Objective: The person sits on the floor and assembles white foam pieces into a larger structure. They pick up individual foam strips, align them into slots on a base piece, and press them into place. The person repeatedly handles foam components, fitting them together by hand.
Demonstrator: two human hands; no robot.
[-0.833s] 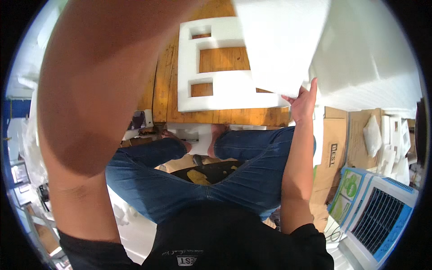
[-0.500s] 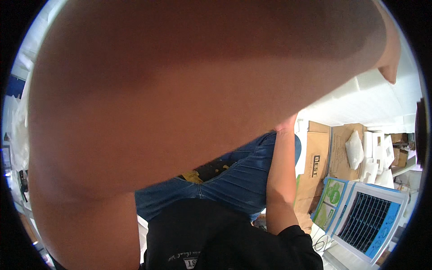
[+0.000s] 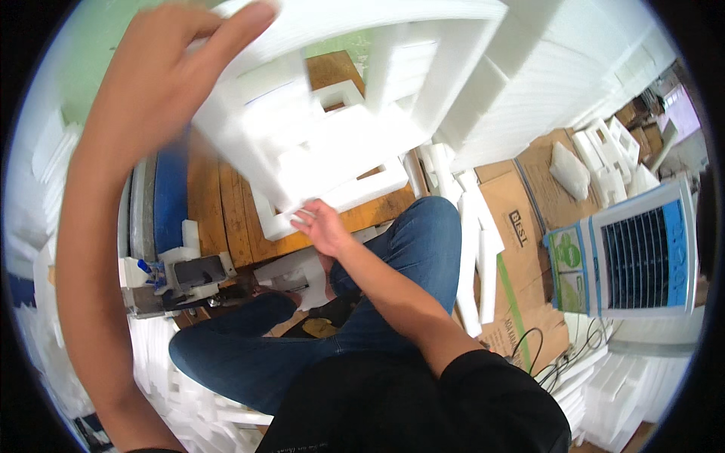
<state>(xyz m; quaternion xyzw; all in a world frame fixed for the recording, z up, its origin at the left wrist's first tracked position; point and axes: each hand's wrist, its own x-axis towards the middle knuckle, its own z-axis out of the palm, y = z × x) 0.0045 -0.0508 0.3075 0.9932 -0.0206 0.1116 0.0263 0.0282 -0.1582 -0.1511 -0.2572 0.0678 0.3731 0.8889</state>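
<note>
A large white foam frame with openings stands tilted in front of me. My left hand, raised and slightly blurred, is at its upper left corner, thumb along the edge and the other fingers bent and partly hidden; it appears to grip the frame. Below, my right hand has its fingers apart, with the tips at the frame's lower corner. Another white foam frame lies flat under it on the orange-brown wooden tabletop.
White foam panels rise at the far right. Foam strips and flattened cardboard lie right of my knee. A white and blue air cooler stands at the right. Left are a blue panel and a dark-topped device.
My left arm, which filled most of the view, has swung back to the left. The tilted foam frame and wooden tabletop now show. My right hand has come to the frame's lower corner.
</note>
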